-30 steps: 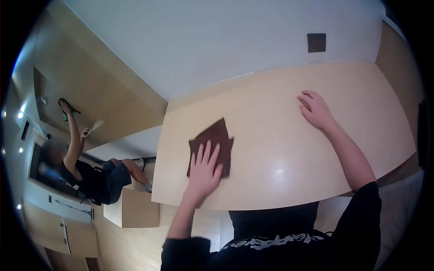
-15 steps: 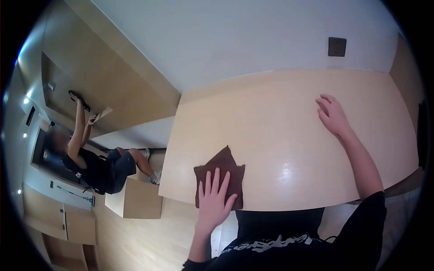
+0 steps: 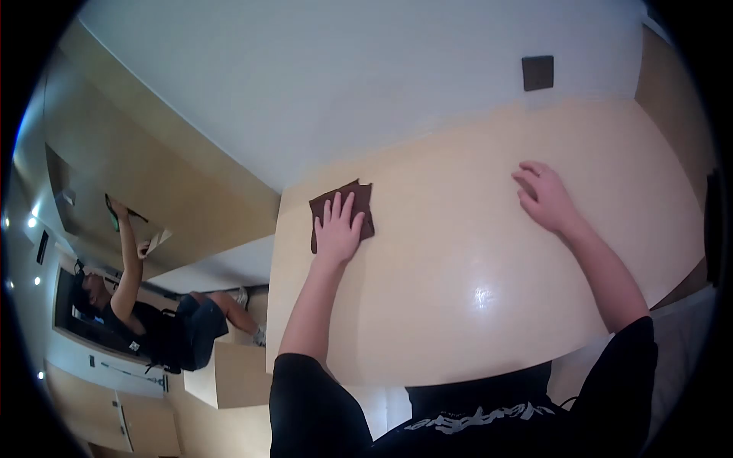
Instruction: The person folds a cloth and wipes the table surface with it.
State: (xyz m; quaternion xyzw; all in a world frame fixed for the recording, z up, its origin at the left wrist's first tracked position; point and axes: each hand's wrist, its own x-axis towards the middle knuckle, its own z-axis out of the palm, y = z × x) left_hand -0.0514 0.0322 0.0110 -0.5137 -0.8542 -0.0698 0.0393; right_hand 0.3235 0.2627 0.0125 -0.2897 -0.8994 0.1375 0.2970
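Observation:
A dark brown cloth (image 3: 324, 200) lies on the light wood tabletop (image 3: 427, 290), close to its far left corner. My left hand (image 3: 337, 230) presses flat on the cloth with the fingers spread. On the right part of the tabletop rests my right hand (image 3: 545, 197), its fingers loosely curved and apart, with nothing in it.
A pale wall with a dark socket plate (image 3: 537, 72) rises behind the table. At the left, another person (image 3: 164, 328) sits on a wooden box (image 3: 233, 374), arms raised to a wood panel (image 3: 168, 153). A wood side panel (image 3: 672, 114) borders the right.
My left hand has slid the cloth from the front edge toward the back left of the tabletop. My right hand stays in nearly the same place. The view has shifted slightly.

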